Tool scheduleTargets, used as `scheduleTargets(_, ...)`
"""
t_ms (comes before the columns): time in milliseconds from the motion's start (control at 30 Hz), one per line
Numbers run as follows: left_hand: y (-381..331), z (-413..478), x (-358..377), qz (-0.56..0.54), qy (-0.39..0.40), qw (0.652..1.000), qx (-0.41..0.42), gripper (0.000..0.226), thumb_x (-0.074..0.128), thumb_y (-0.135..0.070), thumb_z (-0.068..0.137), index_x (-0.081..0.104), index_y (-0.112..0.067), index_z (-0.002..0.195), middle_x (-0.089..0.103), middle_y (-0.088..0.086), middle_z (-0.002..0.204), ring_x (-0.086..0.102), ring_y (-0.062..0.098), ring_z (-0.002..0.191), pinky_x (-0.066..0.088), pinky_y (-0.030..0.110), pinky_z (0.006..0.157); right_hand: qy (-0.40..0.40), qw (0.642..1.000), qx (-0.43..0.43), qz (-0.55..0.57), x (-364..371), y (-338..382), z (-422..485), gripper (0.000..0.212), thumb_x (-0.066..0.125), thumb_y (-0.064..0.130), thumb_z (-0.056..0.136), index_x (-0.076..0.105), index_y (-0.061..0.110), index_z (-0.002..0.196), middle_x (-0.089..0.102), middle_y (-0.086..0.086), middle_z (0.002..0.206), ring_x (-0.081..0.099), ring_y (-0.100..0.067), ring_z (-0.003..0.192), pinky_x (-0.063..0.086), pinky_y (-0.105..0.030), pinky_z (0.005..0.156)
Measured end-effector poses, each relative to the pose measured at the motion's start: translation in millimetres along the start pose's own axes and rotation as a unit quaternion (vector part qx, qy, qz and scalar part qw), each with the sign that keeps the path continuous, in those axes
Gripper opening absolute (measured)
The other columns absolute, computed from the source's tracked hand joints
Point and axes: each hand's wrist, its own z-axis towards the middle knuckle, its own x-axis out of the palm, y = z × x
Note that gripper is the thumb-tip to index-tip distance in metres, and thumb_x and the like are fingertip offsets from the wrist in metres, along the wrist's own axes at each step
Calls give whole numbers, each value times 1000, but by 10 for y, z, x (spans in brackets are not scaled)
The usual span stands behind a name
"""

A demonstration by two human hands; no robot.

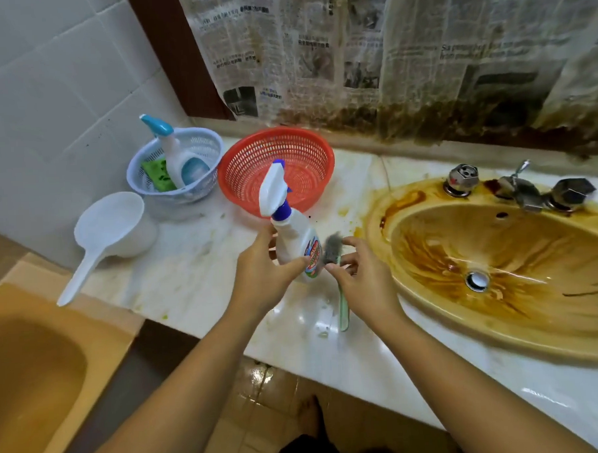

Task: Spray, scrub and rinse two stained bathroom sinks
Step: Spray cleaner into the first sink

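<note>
Oval ochre ceramic sink (531, 236), R side of counter: heavy brown streaks over bowl and rim, running toward the chrome drain (477, 281). Two chrome tap handles (460, 180) and a spout stand at its back edge, rust marks round them.

L hand (265, 279): fingers and thumb curled round the body of a white plastic spray bottle w/ blue-white trigger head (293, 240). Bottle is near upright, just L of the sink. Cannot tell if its base touches the white marble counter (190, 282).

R hand (365, 278): pinches a green-handled brush w/ grey bristles (333, 248) near the head. Bristles are close beside the bottle label; handle points down toward the person.

Behind: red plastic mesh basket (273, 130). To its L, pale blue mesh basket (134, 178) holding a second white spray bottle (178, 156) and a green sponge (155, 174). White plastic dipper (109, 227) sits at the counter's L end. Stained newspaper (386, 51) covers the wall above.
</note>
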Motion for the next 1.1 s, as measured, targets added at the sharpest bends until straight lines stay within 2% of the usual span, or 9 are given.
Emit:
scheduleTargets(67,82,-85,31,21,9,1000,10,60,90,-29,73,57,-31,124,66,-24,102,66,-4,92,50,15,76,-2,1000,15,-19,77,-86,-86,45,78,23,90,57,30,128,68,10,88,64,-3,72,50,-17,67)
scheduleTargets(167,251,-130,78,50,22,998,17,58,89,-33,72,53,-36,117,67,-20,102,66,7,95,56,33,82,-17,998,46,-37,214,-199,-182,42,76,25,92,57,28,129,69,7,91,66,-8,80,53,-32,76)
scheduleTargets(300,413,-122,141,58,45,997,33,53,84,-39,70,50,-34,111,69,-12,104,66,14,94,55,46,82,-39,994,74,-76,335,-282,-287,44,76,27,92,56,24,131,71,6,97,67,-13,87,56,-38,83)
scheduleTargets(467,504,-111,135,60,66,994,65,57,81,-44,75,49,-31,120,67,-11,112,64,15,99,55,45,82,-59,988,102,-98,460,-305,-360,47,76,27,92,56,23,135,70,6,98,68,-16,91,57,-40,83)
scheduleTargets(633,575,-31,63,52,132,987,78,80,79,-51,73,39,-32,140,58,-8,129,58,16,114,54,43,91,-54,983,111,-134,492,-293,-412,51,71,26,96,52,24,144,71,1,106,67,-18,96,56,-36,86)
scheduleTargets(733,562,28,-13,13,212,970,116,85,87,-33,75,36,-35,142,49,-10,137,48,5,124,44,31,105,-43,982,96,-157,459,-276,-466,53,66,23,99,49,24,149,72,-3,113,66,-21,103,52,-31,87)
scheduleTargets(900,601,153,-86,-5,285,951,120,98,87,-21,77,26,-51,148,47,-23,144,43,-13,130,40,19,106,-47,966,94,-237,377,-327,-525,51,60,27,102,47,19,151,65,-4,132,54,-22,125,47,-35,97)
scheduleTargets(1000,603,225,-97,11,277,954,113,92,88,-27,76,32,-45,147,55,-21,138,53,-2,121,44,23,98,-64,967,80,-234,335,-306,-552,48,58,32,103,52,19,148,62,-2,137,52,-20,128,46,-36,104)
scheduleTargets(1100,588,291,-101,19,278,954,112,92,89,-33,70,33,-46,142,61,-17,127,60,8,115,53,35,93,-72,973,46,-213,317,-175,-546,48,58,39,102,55,20,146,60,3,140,55,-16,121,47,-32,101)
